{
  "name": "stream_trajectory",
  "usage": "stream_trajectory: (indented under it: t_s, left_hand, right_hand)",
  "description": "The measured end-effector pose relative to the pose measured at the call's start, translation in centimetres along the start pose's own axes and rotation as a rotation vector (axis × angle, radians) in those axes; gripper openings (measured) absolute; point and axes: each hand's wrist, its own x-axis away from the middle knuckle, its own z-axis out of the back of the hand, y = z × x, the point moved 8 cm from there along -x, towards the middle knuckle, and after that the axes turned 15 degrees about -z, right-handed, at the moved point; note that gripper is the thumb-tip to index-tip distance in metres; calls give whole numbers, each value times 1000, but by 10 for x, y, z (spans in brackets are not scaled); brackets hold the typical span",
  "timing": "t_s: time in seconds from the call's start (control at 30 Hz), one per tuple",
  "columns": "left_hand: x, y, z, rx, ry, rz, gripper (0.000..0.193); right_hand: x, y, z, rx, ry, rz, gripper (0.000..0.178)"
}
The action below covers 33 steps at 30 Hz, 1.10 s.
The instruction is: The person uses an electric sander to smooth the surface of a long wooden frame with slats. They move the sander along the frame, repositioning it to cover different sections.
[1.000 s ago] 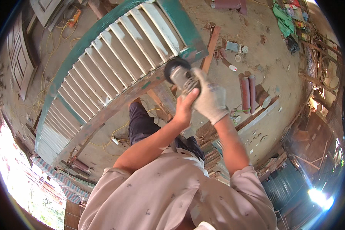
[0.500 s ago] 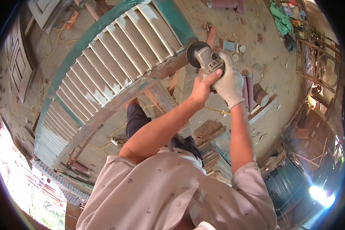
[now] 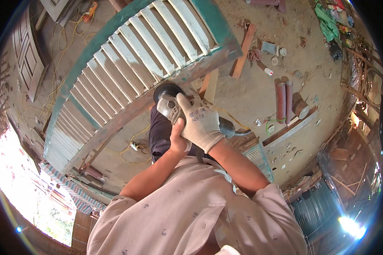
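Observation:
An angle grinder [image 3: 169,109] is held in both my hands, its dark round disc [image 3: 165,91] at the near rail of a louvred shutter [image 3: 132,111]. Whether the disc touches the wood I cannot tell. My right hand [image 3: 200,125], in a pale work glove, wraps the grinder's body, whose rear end and cord show beyond the wrist. Bare, my left hand [image 3: 178,138] closes around the grinder's near side, thumb up. The shutter has white slats and a green painted frame with a curved far edge; its near rail is mostly stripped to brown wood.
A yellow cord [image 3: 132,140] runs over the floor under the shutter. Wooden planks [image 3: 245,50], red-brown rolls [image 3: 281,102] and a long board [image 3: 290,126] lie to the right. Carved wooden panels [image 3: 29,55] stand at the far left. Green cloth [image 3: 326,23] lies far right.
Both hands have brought the grinder left and nearer along the rail, from the shutter's right corner towards its middle. The view has shifted slightly.

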Motion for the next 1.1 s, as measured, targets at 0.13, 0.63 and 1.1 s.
stream_trajectory:
  t_s: [0.13,0.63,1.1]
  left_hand:
    - [-25,-24,-20,-137,-81,56,70]
    - [-21,-7,-33,-75,-26,48,63]
    - [-103,-75,-168,-256,-236,236,75]
  right_hand:
    - [-13,36,31,-32,-16,-116,73]
    - [-7,29,29,-114,37,-70,77]
    - [-58,141,136,-15,271,-317,77]
